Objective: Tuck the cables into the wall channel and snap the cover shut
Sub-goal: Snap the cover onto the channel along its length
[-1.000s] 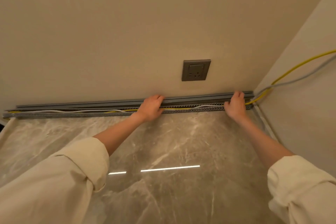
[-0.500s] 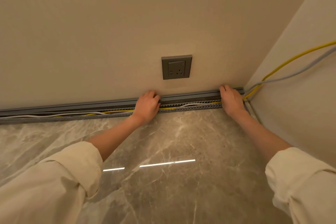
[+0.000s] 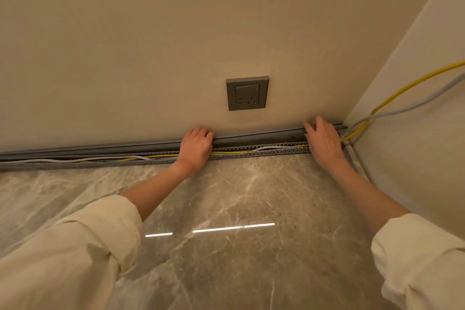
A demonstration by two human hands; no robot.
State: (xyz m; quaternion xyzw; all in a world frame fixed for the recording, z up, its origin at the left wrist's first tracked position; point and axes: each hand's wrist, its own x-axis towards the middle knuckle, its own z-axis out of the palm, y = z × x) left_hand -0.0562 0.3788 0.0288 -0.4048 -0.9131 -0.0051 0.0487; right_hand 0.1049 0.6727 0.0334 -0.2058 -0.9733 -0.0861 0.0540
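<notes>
both hands sit on the grey cover w/ the same hold as half a sec ago; what's changed is mostly the view, which has moved in closer and a bit to the right, so the far left end of the run is now cut off at the frame edge. left hand is curled over the cover's top edge, fingers bent, palm lying across the open channel; right hand is near the corner end, fingers spread flat on the cover and hooked over its top, not a full fist. cover is leaning against the wall above the channel, not yet down over it. the slotted channel runs along the foot of the wall, below the socket, its front lip on the marble floor. yellow cable and white cable lie inside it, wavy to the left of the left hand, and both exit at the corner and climb the side wall. so no real progress in closing; prob bracing to pull the cover down from the right end first. risk: a raised cable loop could get pinched under the lip, esp on the left stretch.
</notes>
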